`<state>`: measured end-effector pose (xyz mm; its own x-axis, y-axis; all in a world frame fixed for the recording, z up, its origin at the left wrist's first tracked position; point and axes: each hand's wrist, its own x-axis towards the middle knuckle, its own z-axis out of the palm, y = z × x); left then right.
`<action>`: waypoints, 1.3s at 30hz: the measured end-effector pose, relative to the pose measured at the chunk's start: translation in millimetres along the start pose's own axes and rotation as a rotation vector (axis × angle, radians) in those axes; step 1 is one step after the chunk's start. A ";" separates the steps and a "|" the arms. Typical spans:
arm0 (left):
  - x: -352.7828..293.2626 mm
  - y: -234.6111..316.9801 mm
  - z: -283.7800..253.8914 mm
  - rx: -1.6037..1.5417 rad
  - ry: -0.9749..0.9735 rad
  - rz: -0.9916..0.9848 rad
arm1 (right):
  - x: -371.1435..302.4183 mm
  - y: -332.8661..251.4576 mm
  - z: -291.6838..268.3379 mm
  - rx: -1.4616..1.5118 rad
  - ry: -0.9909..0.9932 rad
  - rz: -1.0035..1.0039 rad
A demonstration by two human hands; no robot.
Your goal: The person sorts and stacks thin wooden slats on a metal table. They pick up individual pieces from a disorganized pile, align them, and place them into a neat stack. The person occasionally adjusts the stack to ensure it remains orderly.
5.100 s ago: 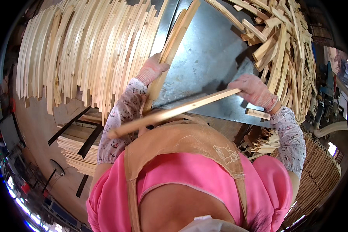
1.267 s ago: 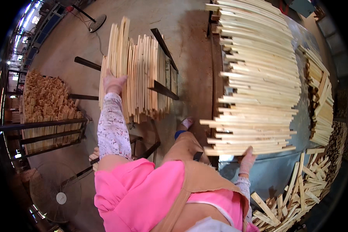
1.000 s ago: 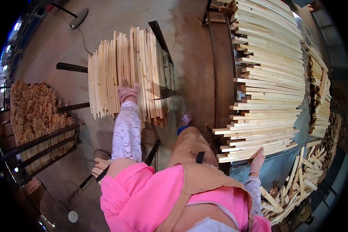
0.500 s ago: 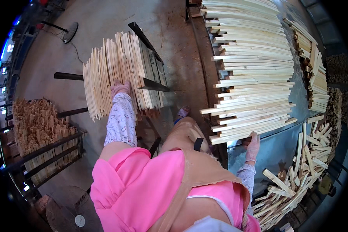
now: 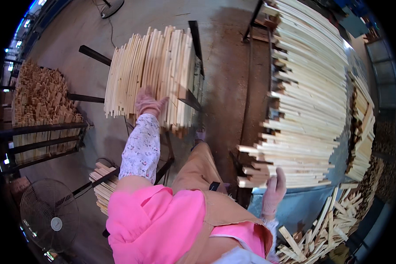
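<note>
My left hand (image 5: pixel 149 102), in a pinkish glove, rests on a stack of thin wooden strips (image 5: pixel 132 66). Its thumb is spread from the fingers, and it grips nothing. Dark metal posts (image 5: pixel 195 44) hold the stack on a rack. To the right, a long row of pale wooden strips (image 5: pixel 310 101) lies side by side on a metal table (image 5: pixel 290 204). My gloved right hand (image 5: pixel 274 193) is by the nearest strips of that row, fingers stretched and parted. Whether its fingertips touch the wood I cannot tell.
A loose heap of wood offcuts (image 5: pixel 334 220) lies at the lower right. More strips (image 5: pixel 361 127) are piled along the table's far side. A rack of upright sticks (image 5: pixel 42 97) and a floor fan (image 5: pixel 50 215) stand on the left. Another strip bundle (image 5: pixel 103 185) sits low beside my left arm.
The view has shifted, so the rack and table appear farther right. My left hand stays on the stack with its thumb spread wider. My right hand has come closer over the row's near end.
</note>
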<state>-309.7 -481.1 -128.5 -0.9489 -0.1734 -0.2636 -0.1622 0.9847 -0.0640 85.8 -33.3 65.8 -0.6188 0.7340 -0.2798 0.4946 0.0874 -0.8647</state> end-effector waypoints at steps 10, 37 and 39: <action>-9.6 42.5 -19.8 -0.244 0.032 0.046 | 248.7 -248.9 488.3 -0.617 -0.713 -0.812; -9.2 23.9 -6.0 -0.588 0.173 0.087 | 331.5 -219.9 669.9 -0.912 -0.352 -1.273; -9.6 24.3 -8.5 -0.627 0.172 0.083 | 320.2 -210.5 669.5 -0.974 -0.294 -1.470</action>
<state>-306.9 -455.4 -119.3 -0.9864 -0.1420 -0.0827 -0.1641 0.8276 0.5368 -625.0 -267.6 -121.1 -0.8638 -0.4286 0.2650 -0.4300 0.9011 0.0558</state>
